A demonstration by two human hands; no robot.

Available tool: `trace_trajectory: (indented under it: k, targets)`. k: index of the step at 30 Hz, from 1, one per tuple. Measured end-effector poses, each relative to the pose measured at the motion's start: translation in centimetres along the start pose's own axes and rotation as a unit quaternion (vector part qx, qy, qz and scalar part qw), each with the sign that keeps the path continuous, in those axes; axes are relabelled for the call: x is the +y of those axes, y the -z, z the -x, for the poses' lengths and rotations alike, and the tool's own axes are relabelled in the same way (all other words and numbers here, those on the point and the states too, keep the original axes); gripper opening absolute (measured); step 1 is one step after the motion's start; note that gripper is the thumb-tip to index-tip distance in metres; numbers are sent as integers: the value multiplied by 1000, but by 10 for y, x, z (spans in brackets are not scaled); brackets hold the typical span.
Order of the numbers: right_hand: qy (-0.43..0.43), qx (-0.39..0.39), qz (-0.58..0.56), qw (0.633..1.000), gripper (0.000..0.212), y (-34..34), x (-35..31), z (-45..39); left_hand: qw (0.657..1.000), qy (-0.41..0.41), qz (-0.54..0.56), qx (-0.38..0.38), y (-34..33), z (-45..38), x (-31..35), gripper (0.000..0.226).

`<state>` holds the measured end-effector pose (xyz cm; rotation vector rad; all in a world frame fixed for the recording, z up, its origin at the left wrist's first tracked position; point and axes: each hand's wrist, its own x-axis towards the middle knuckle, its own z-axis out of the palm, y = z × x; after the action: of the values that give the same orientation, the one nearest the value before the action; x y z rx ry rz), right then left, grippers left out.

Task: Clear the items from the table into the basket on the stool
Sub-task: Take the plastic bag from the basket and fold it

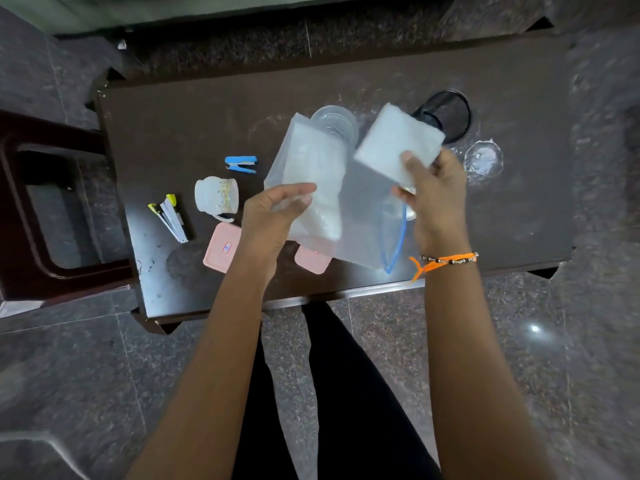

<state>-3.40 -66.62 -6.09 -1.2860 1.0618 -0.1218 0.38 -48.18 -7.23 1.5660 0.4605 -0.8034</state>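
Above the dark table (519,98), a clear zip bag (360,216) is pinched in the left hand (273,216), fingers curled on a white pack inside. The right hand (436,199) grips a white pad (398,143). A mug (216,197) and blue stapler (241,164) lie nearby.

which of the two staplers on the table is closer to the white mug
The blue stapler, lying just beyond the white mug. The yellow-tipped stapler lies farther off, toward the table's left edge.

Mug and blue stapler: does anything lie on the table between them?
No. In the head view only bare table shows between the mug and the blue stapler.
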Motion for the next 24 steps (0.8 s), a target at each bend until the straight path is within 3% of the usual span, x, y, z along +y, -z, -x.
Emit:
trace_trajectory:
  k: [4,7,14,22,24]
  targets:
    - [90,164,94,978,12,34,-11,-43,999,35,24,-14,-11,-12,-9,25]
    - [163,225,269,922,16,51,-15,-77,997,35,54,-38,-20,-18,-13,27]
    - [147,189,466,852,30,50,-10,-128,994,12,95,-56,-38,-24,-19,36]
    - [96,124,501,851,10,51,3,-155,993,17,99,-70,-39,-34,-22,39]
    - [122,135,488,854,23,55,6,-158,993,17,96,-63,-38,-36,-23,39]
